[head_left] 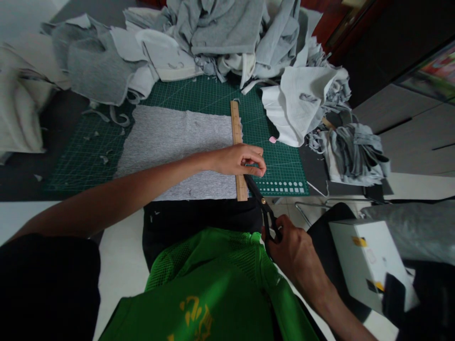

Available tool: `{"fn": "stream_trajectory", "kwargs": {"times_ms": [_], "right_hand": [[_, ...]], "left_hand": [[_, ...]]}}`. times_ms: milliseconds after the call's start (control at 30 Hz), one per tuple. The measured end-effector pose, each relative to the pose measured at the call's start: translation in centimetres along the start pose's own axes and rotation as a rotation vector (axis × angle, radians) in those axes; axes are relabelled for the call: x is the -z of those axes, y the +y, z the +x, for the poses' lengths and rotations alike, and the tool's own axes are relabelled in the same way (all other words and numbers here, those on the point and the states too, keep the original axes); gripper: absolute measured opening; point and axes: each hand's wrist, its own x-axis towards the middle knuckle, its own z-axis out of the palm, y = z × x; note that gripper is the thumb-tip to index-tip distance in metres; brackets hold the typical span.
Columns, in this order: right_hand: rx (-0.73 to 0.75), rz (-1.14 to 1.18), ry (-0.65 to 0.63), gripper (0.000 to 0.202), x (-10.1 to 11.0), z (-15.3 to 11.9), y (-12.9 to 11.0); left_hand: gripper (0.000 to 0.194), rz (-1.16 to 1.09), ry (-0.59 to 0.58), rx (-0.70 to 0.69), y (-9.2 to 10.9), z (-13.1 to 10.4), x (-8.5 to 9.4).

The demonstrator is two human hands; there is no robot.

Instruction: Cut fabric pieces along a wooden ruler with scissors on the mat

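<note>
A piece of heathered grey fabric [177,137] lies flat on the green cutting mat. Along its right edge runs a wooden ruler [236,125], with a narrow, uneven margin of fabric showing beyond it. My left hand [241,160] lies across the ruler, its fingers curled together past the ruler's right side; what they pinch, if anything, is hidden. My right hand [293,244] grips black scissors [263,201] by the handles at the table's front edge. The scissor blades point up along the ruler's lower right side, their tips just under my left hand.
Grey and white fabric scraps [223,28] are heaped along the back of the green cutting mat [284,163]. A stack of folded grey cloth [355,154] sits at the right. A small pink piece [272,139] lies on the mat. A white box [369,260] stands on a black chair [320,232].
</note>
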Motion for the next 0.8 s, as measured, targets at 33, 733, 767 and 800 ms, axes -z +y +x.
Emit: {"fn": "stream_trajectory", "kwargs": {"times_ms": [33, 733, 767, 800], "right_hand": [[-0.004, -0.012, 0.002, 0.015, 0.01, 0.09, -0.06], [-0.017, -0.045, -0.04, 0.019, 0.23, 0.48, -0.41], [-0.023, -0.05, -0.046, 0.018, 0.3, 0.56, -0.46], [-0.025, -0.057, -0.051, 0.018, 0.36, 0.65, -0.48]], "left_hand": [[0.013, 0.001, 0.001, 0.001, 0.0, 0.03, 0.01], [0.017, -0.02, -0.002, -0.004, -0.26, 0.17, -0.26], [0.017, -0.018, 0.01, -0.007, -0.24, 0.17, -0.23], [0.016, -0.019, 0.027, -0.013, -0.22, 0.17, -0.18]]}}
